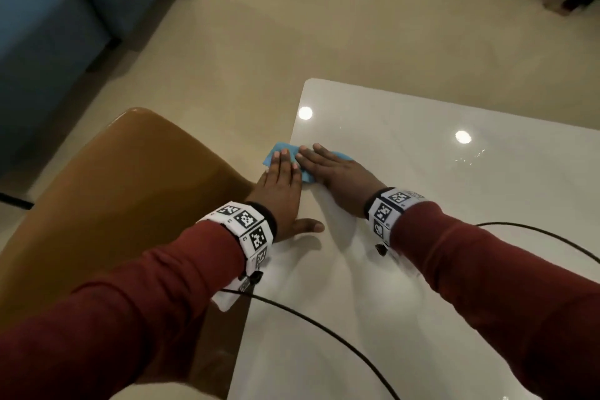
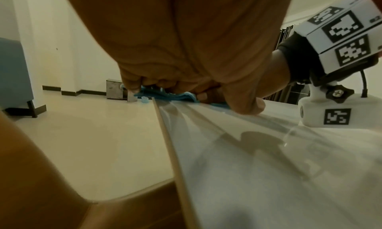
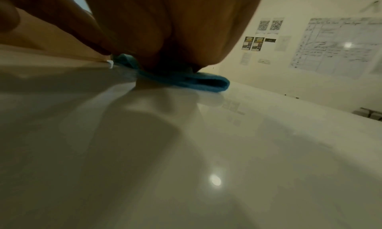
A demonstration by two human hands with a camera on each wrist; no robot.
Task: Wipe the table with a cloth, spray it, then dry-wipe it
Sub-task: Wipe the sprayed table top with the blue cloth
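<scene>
A blue cloth (image 1: 276, 153) lies on the left edge of the glossy white table (image 1: 422, 237), one corner hanging past the edge. My left hand (image 1: 282, 182) lies flat with straight fingers on the cloth's left part, thumb spread on the table. My right hand (image 1: 331, 169) presses flat on the cloth's right part, fingers straight and pointing left. In the left wrist view the cloth (image 2: 165, 96) bunches under my fingertips at the table edge (image 2: 165, 134). The right wrist view shows a folded cloth (image 3: 196, 82) edge sticking out under my palm. No spray bottle is in view.
A brown chair (image 1: 113, 204) stands against the table's left edge under my left forearm. A blue sofa (image 1: 48, 26) sits on the floor at the far left. Black cables (image 1: 324, 328) from my wrist cameras trail across the table near me.
</scene>
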